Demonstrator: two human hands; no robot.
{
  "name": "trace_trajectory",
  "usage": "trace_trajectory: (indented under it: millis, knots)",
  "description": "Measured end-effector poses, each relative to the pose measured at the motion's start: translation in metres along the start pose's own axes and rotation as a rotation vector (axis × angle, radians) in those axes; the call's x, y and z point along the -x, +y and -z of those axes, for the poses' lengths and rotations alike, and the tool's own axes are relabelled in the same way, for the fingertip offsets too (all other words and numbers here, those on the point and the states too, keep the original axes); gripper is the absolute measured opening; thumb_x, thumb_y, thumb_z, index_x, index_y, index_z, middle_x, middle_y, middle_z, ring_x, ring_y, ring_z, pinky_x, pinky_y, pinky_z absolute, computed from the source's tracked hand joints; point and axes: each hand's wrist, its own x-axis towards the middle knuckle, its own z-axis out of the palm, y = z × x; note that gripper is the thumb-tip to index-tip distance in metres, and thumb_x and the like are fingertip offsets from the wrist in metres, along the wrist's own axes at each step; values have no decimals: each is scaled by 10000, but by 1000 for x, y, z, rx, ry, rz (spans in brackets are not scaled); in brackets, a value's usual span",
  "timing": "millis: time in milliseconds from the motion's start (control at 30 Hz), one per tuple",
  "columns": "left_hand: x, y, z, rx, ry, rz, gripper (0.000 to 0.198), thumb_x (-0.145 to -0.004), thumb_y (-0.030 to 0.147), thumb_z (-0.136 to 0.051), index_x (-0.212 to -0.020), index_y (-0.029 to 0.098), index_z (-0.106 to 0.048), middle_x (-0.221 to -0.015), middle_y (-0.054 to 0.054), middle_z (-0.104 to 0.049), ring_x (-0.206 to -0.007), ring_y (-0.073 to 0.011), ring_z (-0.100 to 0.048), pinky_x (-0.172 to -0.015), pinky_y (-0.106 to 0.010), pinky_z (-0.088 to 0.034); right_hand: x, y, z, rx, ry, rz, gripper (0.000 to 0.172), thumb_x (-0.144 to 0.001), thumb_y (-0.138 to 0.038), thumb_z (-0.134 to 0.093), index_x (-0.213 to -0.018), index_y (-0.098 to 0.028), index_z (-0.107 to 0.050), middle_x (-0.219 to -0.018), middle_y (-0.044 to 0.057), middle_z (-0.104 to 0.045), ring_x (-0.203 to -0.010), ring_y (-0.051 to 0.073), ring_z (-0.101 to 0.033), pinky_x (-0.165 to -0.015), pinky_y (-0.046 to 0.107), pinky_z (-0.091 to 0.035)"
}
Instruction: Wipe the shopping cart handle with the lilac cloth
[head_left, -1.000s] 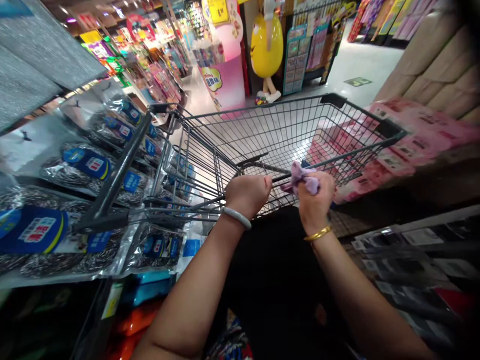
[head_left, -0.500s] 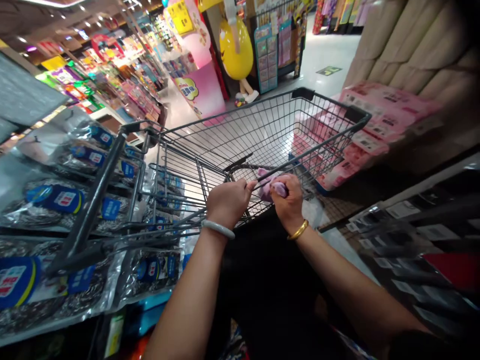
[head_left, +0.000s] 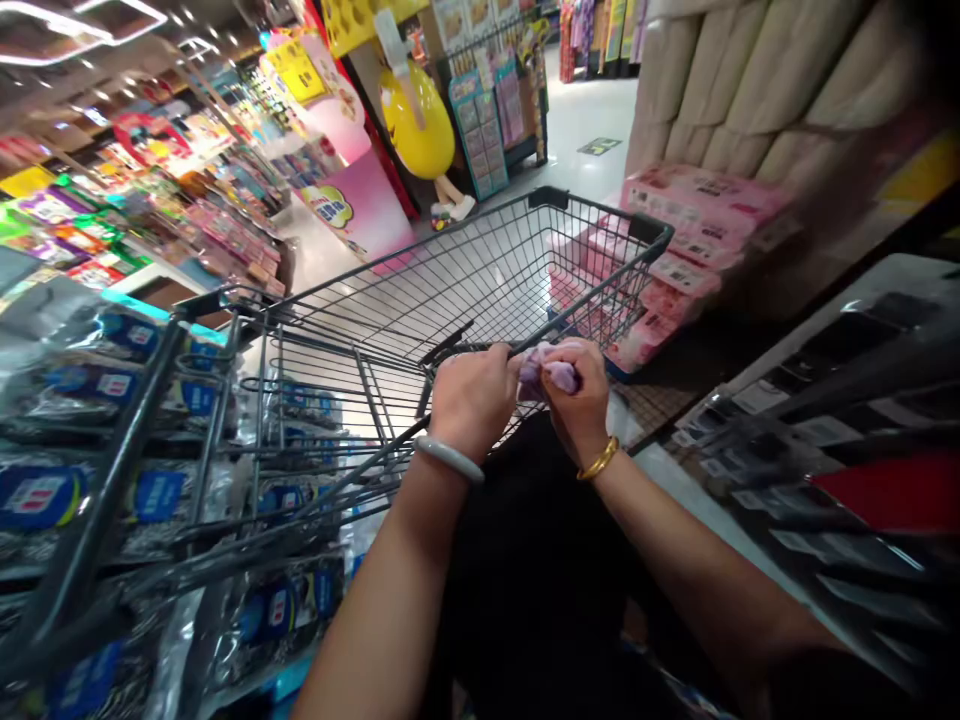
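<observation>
A dark wire shopping cart [head_left: 420, 255] stands across in front of me, tilted in view, its basket bare in the part I see. My left hand [head_left: 474, 395], with a pale bangle at the wrist, is closed on the cart's near side rim; its fingertips are hidden. Right beside it, my right hand [head_left: 581, 390], with a gold bracelet, is closed round a bunched lilac cloth [head_left: 538, 370]. The cloth lies against the same rim, between the two hands, and touches my left fingers.
Plastic-packed goods with blue labels [head_left: 281, 605] are stacked at left, close to the cart handle [head_left: 112, 480]. Pink packages [head_left: 694, 215] stand beyond the cart's right end. Dark packaged goods [head_left: 847, 400] hang at right. A yellow egg-shaped figure [head_left: 418, 120] stands ahead.
My left hand has come closer to the cloth and now meets it. The view has turned slightly, so the cart and shelves appear further left. The right hand keeps hold of the cloth.
</observation>
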Motion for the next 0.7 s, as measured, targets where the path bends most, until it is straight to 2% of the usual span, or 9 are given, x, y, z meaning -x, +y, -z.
trace_trajectory:
  millis: [100, 233, 300, 367, 467, 600, 667, 700]
  knots:
    - [-26, 19, -4, 0, -11, -36, 453, -1074, 442, -235, -1079, 206, -622, -988, -68, -749, -950, -227, -705, -812, -323, -451, -2, 21, 4, 46, -44, -2, 97, -905, -335, -644, -856, -254, -623, -939, 39, -636, -986, 236, -585, -899, 419, -502]
    - [-47, 34, -14, 0, -32, 5, 514, -1044, 563, -269, -1079, 183, -613, -949, -93, -742, -931, -245, -712, -764, -319, -472, 1, 58, 12, 55, -21, -130, 111, -887, -329, -635, -825, -238, -628, -852, 32, -638, -862, 223, -591, -801, 390, -507]
    - [-54, 39, -16, 4, -57, 22, 546, -1039, 579, -250, -1070, 181, -622, -966, -105, -743, -943, -256, -712, -770, -330, -485, -8, 61, 19, 65, 33, -150, 105, -886, -326, -643, -837, -233, -640, -869, 32, -645, -879, 220, -593, -831, 389, -502]
    - [-62, 44, -13, 9, -107, 28, 559, -1046, 558, -220, -1064, 184, -635, -1003, -116, -743, -969, -260, -710, -795, -342, -497, -24, 58, 26, 84, 91, -110, 96, -883, -327, -659, -864, -234, -650, -923, 34, -648, -944, 219, -591, -892, 389, -493]
    - [-78, 55, -8, 28, -161, 16, 539, -1051, 524, -221, -1078, 190, -643, -1029, -122, -743, -1000, -265, -709, -811, -346, -508, -42, 64, 30, 125, 111, -71, 90, -885, -329, -642, -884, -239, -647, -953, 35, -643, -982, 219, -578, -923, 386, -484]
    - [-101, 72, -11, 45, -146, -21, 471, -1043, 485, -283, -1124, 174, -628, -1040, -133, -745, -994, -281, -714, -804, -357, -521, -36, 93, 30, 157, 60, -261, 53, -841, -283, -612, -843, -230, -619, -874, 34, -641, -905, 221, -569, -866, 381, -490]
    - [-112, 78, -16, 45, -132, -42, 442, -1034, 471, -320, -1161, 166, -615, -1044, -142, -745, -992, -278, -714, -815, -359, -524, -33, 99, 32, 140, 85, -334, 62, -830, -287, -632, -843, -228, -616, -862, 30, -637, -881, 218, -568, -855, 378, -490]
    - [-118, 80, -18, 41, -131, -51, 432, -1032, 463, -333, -1168, 166, -615, -1046, -143, -745, -991, -270, -713, -822, -353, -523, -34, 98, 34, 124, 113, -324, 73, -834, -295, -644, -850, -229, -617, -871, 28, -637, -883, 216, -570, -862, 378, -489]
